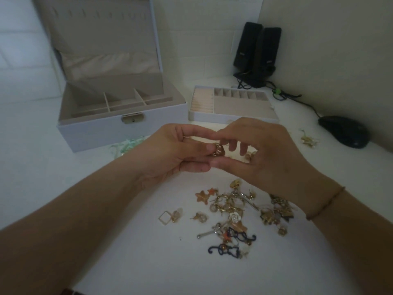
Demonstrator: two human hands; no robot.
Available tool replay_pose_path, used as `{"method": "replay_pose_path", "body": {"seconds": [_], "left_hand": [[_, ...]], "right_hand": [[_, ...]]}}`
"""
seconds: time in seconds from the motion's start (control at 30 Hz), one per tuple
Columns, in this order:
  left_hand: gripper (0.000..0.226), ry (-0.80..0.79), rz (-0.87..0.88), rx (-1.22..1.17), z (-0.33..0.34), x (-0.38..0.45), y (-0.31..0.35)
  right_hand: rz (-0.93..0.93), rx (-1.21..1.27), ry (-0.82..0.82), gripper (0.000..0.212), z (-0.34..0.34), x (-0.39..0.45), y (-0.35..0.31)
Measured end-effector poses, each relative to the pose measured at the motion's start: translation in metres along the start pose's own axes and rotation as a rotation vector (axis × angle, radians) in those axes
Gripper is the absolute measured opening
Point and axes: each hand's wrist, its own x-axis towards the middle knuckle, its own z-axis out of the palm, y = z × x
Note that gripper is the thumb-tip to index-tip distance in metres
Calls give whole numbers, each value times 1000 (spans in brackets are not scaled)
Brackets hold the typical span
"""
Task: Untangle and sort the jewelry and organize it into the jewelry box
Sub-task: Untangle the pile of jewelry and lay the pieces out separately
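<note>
- Gold-coloured metal, a small chunky piece (281, 150) that looks like a ring or link charm, sits pinched in the grip of the left hand (174, 152), between thumb and curled fingers.
- Just beside it, the right hand (261, 154) closes in on the same piece: its thumb and forefinger meet the left fingertips, the other fingers hanging loose behind. Whether it truly pinches the piece or only touches it, I cannot tell.
- Below the grip and nearer the person lies the tangled pile of jewelry (236, 213) on the white bench (106, 252): star charms, a white rose, dark blue cat shapes, hooks and pins interlocked.
- Beyond the grip and to its left stands the open jewelry box (119, 133), its compartments showing nothing inside; beyond and to the right lies its lifted-out tray (234, 103), ring rolls at its left end.
- Handling, as a judgement: the piece is light, stiff and smooth, so likely slippery; a fingertip pinch across its widest rim should hold best.
- Pile pieces look delicate, thin hooks and wires bending easily; tease them apart by their solid bodies, not by pulling.
- Two more small clusters lie apart: pale green items (125, 145) left of the grip, gold bits (308, 138) to the right.
</note>
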Motion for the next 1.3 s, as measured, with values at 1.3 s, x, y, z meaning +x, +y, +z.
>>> {"method": "replay_pose_path", "body": {"seconds": [1.3], "left_hand": [[19,-8,801,1021,1,2,-20]], "right_hand": [[575,-171,-379,15,-75,-33,105]]}}
